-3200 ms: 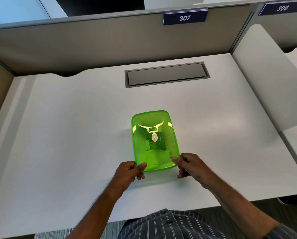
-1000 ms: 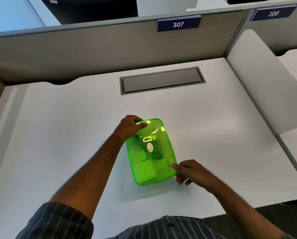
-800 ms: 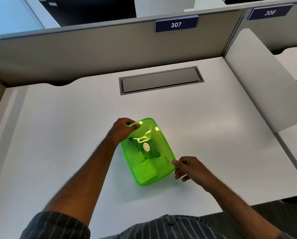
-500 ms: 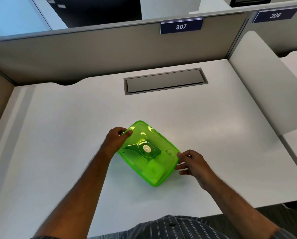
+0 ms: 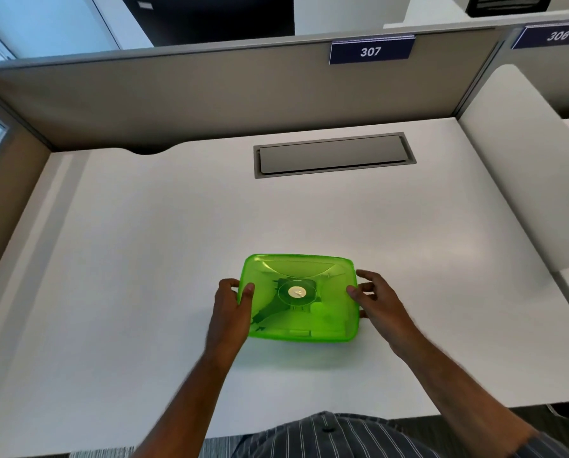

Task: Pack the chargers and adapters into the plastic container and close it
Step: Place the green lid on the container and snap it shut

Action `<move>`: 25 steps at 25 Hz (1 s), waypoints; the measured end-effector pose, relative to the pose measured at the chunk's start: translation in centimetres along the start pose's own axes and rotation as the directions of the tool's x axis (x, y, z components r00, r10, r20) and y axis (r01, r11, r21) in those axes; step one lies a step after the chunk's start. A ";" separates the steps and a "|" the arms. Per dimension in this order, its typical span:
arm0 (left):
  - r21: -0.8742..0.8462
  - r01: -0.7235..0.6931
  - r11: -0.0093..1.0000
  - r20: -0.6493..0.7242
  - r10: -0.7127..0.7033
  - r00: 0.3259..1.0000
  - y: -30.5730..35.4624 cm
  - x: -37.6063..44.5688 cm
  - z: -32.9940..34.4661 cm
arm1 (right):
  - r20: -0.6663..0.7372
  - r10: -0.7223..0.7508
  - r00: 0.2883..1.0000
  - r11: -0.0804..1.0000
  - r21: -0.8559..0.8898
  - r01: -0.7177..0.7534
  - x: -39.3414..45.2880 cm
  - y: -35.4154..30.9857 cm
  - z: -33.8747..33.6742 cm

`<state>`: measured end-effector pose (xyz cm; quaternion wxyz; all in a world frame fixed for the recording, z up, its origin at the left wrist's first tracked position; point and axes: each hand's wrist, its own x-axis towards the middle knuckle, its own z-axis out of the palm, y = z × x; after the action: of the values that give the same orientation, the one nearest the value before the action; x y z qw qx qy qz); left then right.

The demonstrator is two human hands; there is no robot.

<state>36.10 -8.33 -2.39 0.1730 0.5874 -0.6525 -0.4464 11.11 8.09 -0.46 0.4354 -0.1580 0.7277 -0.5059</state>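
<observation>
The green translucent plastic container lies with its long side across the white desk, lid on. Through the lid I make out dark charger shapes and a pale block, with a round white sticker at the lid's middle. My left hand grips the container's left end, thumb on the lid and fingers round the side. My right hand holds the right end, with a fingertip on the lid's edge and the thumb against the side wall.
A grey cable hatch is set into the white desk behind the container. Beige partitions close off the back and left. A white divider rises on the right.
The container has been turned from lengthwise to crosswise on the desk. My left hand moved from its far corner to its left end, and my right hand now sits at the right end.
</observation>
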 end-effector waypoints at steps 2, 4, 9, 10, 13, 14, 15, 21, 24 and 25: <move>0.018 0.002 1.000 0.028 -0.003 1.000 -0.6 -0.8 -0.2 | -0.030 0.005 1.000 0.999 -0.034 -0.006 0.1 0.3 -0.2; 0.012 0.018 1.000 0.057 -0.019 0.998 -0.8 -1.2 -0.3 | -0.036 0.004 0.999 0.999 -0.045 -0.006 0.1 0.7 -0.4; -0.094 0.085 0.992 0.102 -0.076 0.992 -0.2 -1.5 -0.5 | -0.046 -0.057 0.997 0.998 0.020 0.058 0.1 0.7 -0.1; -0.107 0.090 0.990 0.101 -0.079 0.992 -0.1 -1.5 -0.6 | -0.052 -0.056 0.997 0.998 0.037 0.058 0.1 0.7 0.0; -0.119 0.078 0.990 0.089 -0.068 0.994 0.3 -1.1 -0.6 | -0.071 -0.051 0.996 0.996 0.073 0.056 0.5 0.5 0.2; -0.123 0.074 0.990 0.085 -0.064 0.994 0.5 -0.9 -0.6 | -0.076 -0.049 0.996 0.996 0.077 0.055 0.7 0.4 0.3; -0.129 0.069 0.989 0.082 -0.059 0.995 0.7 -0.6 -0.6 | -0.082 -0.048 0.995 0.995 0.080 0.055 0.9 0.2 0.4; -0.168 0.038 0.985 0.054 -0.029 0.998 2.8 2.3 -0.8 | -0.080 -0.041 0.996 0.991 0.121 0.051 3.7 -2.3 0.6; -0.167 0.015 0.986 0.040 -0.009 0.999 4.2 4.6 -0.9 | -0.058 -0.045 0.997 0.986 0.155 0.053 5.6 -4.0 0.7; -0.164 0.006 0.987 0.034 0.000 0.999 4.7 5.5 -1.0 | -0.050 -0.048 0.998 0.986 0.157 0.055 6.5 -4.6 0.7</move>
<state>32.57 -14.17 0.18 0.2087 0.5645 -0.6156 -0.5088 7.02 1.31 0.41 0.4165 -0.1301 0.6905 -0.5769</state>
